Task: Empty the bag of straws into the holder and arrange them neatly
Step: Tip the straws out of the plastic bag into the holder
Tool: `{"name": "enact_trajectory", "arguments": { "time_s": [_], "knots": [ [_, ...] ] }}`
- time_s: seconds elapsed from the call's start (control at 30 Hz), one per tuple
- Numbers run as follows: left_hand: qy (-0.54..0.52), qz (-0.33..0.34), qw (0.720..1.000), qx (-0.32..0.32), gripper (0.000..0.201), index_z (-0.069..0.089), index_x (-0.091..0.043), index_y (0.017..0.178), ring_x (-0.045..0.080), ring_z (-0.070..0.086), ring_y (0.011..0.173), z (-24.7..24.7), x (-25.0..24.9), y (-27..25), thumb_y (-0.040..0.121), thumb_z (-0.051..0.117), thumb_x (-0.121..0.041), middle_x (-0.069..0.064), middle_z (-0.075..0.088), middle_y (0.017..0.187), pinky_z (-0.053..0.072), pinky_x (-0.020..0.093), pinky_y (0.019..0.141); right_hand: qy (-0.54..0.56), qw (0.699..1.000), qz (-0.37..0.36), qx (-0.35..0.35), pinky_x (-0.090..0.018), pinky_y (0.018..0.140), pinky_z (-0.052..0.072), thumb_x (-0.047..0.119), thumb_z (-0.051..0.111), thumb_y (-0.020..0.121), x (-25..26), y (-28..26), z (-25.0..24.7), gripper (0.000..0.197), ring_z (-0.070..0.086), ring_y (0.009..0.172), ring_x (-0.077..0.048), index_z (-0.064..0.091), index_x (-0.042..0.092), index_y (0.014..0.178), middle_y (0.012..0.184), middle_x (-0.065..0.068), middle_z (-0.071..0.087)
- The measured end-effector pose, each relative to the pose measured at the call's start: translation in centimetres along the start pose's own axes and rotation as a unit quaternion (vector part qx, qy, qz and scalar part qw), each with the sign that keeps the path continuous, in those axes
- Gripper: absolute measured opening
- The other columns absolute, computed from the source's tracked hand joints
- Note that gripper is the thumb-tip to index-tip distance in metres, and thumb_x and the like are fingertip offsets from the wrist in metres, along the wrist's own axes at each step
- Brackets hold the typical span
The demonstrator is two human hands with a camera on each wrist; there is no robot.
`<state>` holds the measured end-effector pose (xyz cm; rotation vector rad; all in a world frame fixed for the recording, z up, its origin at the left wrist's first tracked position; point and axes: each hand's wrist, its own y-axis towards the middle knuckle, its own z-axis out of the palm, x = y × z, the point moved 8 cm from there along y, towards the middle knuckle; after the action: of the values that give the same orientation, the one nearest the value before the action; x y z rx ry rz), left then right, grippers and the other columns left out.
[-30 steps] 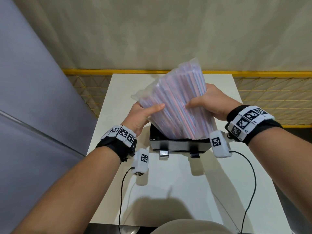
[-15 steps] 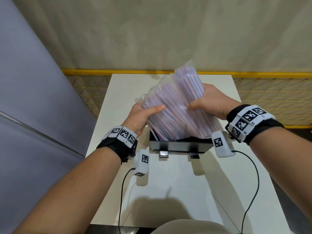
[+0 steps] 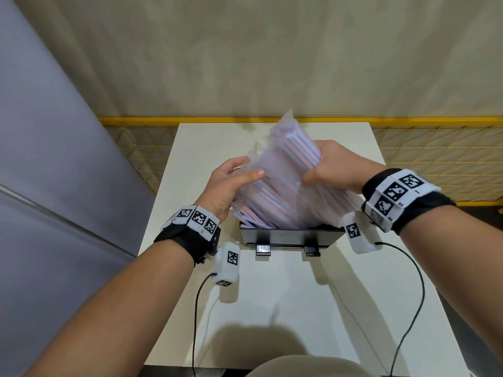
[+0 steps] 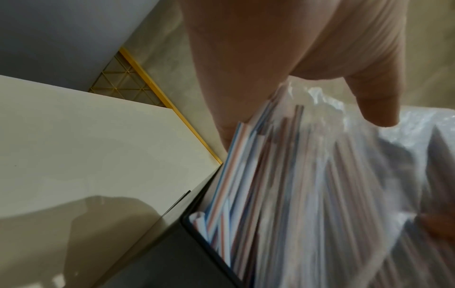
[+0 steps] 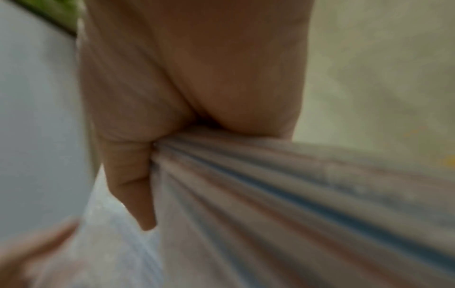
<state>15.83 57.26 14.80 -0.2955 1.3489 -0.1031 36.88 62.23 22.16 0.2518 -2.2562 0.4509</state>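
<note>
A clear plastic bag (image 3: 283, 170) full of red, white and blue striped straws (image 3: 268, 206) tilts mouth-down into a black box holder (image 3: 288, 236) on the white table (image 3: 285, 295). Straw ends reach inside the holder (image 4: 172, 253) at its left corner, where loose straws (image 4: 236, 175) stick out of the bag (image 4: 369, 175). My left hand (image 3: 231, 183) holds the bag's left side, thumb on top; its thumb (image 4: 376, 105) presses the plastic. My right hand (image 3: 334, 164) grips the bag's upper right, and its fingers (image 5: 128, 165) squeeze the bunched bag (image 5: 295, 194).
The table is narrow, with a yellow rail (image 3: 190, 120) and mesh behind it and a beige wall beyond. A grey panel (image 3: 54, 159) stands to the left. Black cables (image 3: 408, 295) trail from my wrists over the table's near half.
The bag has tipped lower and leftward over the holder, and more straws have slid down into it. Both hands kept their hold and shifted slightly with the bag.
</note>
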Motion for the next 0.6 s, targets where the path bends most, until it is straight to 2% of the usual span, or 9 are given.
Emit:
{"name": "enact_trajectory", "arguments": {
  "time_s": [0.1, 0.17, 0.23, 0.3, 0.37, 0.43, 0.53, 0.6],
  "knots": [
    [-0.001, -0.001, 1.000, 0.001, 0.046, 0.072, -0.018, 0.115, 0.021, 0.075, 0.098, -0.1, 0.2, -0.1, 0.072, 0.089, -0.020, 0.005, 0.078, 0.108, 0.058, 0.033, 0.081, 0.041, 0.999, 0.010, -0.017, -0.030, 0.065, 0.052, 0.001, 0.080, 0.072, -0.4, 0.1, -0.3, 0.029, 0.061, 0.073, -0.023, 0.061, 0.014, 0.089, 0.084, -0.006, 0.063],
    [-0.005, -0.003, 1.000, -0.002, 0.052, 0.071, -0.017, 0.118, 0.020, 0.075, 0.098, -0.3, 0.4, -0.2, 0.070, 0.089, -0.023, 0.005, 0.079, 0.108, 0.057, 0.031, 0.079, 0.005, 1.000, 0.001, 0.000, -0.033, 0.067, 0.053, 0.003, 0.081, 0.072, -0.1, -0.1, 0.0, 0.030, 0.062, 0.077, -0.024, 0.062, 0.013, 0.093, 0.088, -0.007, 0.064],
    [-0.003, -0.003, 1.000, -0.001, 0.056, 0.072, -0.016, 0.118, 0.024, 0.074, 0.103, -0.4, 0.5, -0.1, 0.066, 0.091, -0.026, 0.009, 0.078, 0.112, 0.058, 0.035, 0.083, 0.020, 1.000, 0.004, 0.007, -0.035, 0.070, 0.056, 0.002, 0.080, 0.073, 0.0, -0.4, 0.2, 0.029, 0.064, 0.077, -0.025, 0.062, 0.012, 0.093, 0.089, -0.009, 0.065],
    [0.002, -0.005, 1.000, -0.002, 0.054, 0.074, -0.017, 0.115, 0.025, 0.073, 0.105, -0.5, 0.5, -0.1, 0.066, 0.092, -0.028, 0.008, 0.077, 0.114, 0.057, 0.037, 0.088, 0.018, 1.000, 0.005, -0.002, -0.033, 0.067, 0.053, 0.003, 0.080, 0.073, -0.3, -0.2, 0.2, 0.029, 0.062, 0.075, -0.023, 0.062, 0.010, 0.094, 0.086, -0.007, 0.063],
    [0.014, -0.006, 1.000, -0.005, 0.056, 0.075, -0.020, 0.115, 0.022, 0.072, 0.107, -0.7, 0.6, -0.1, 0.064, 0.094, -0.033, 0.006, 0.076, 0.116, 0.056, 0.036, 0.091, -0.061, 0.998, -0.006, 0.006, -0.030, 0.062, 0.048, 0.008, 0.080, 0.071, -0.1, -0.3, 0.5, 0.031, 0.060, 0.074, -0.023, 0.062, 0.009, 0.097, 0.084, -0.004, 0.062],
    [0.023, -0.003, 1.000, -0.007, 0.057, 0.075, -0.021, 0.114, 0.023, 0.072, 0.108, -0.7, 0.6, 0.0, 0.063, 0.092, -0.038, 0.008, 0.075, 0.119, 0.056, 0.037, 0.094, -0.064, 0.998, -0.013, 0.010, -0.030, 0.063, 0.048, 0.008, 0.080, 0.071, 0.1, -0.4, 0.6, 0.031, 0.060, 0.074, -0.022, 0.062, 0.011, 0.096, 0.084, -0.004, 0.062],
    [0.008, -0.002, 1.000, -0.002, 0.041, 0.075, -0.015, 0.114, 0.023, 0.074, 0.098, -0.8, 0.5, 0.0, 0.076, 0.088, -0.024, 0.010, 0.077, 0.113, 0.057, 0.036, 0.086, 0.024, 1.000, 0.003, 0.011, -0.036, 0.072, 0.054, 0.001, 0.081, 0.073, -0.2, -0.6, 0.4, 0.030, 0.063, 0.077, -0.024, 0.062, 0.013, 0.093, 0.086, -0.007, 0.063],
    [0.007, -0.005, 1.000, -0.005, 0.037, 0.074, -0.014, 0.115, 0.022, 0.074, 0.095, -1.1, 0.4, 0.0, 0.080, 0.085, -0.020, 0.007, 0.077, 0.109, 0.056, 0.034, 0.082, -0.012, 1.000, -0.007, 0.002, -0.036, 0.072, 0.054, 0.005, 0.081, 0.072, -0.3, -0.5, 0.0, 0.031, 0.064, 0.081, -0.028, 0.062, 0.010, 0.096, 0.088, -0.007, 0.064]
  ]
}}
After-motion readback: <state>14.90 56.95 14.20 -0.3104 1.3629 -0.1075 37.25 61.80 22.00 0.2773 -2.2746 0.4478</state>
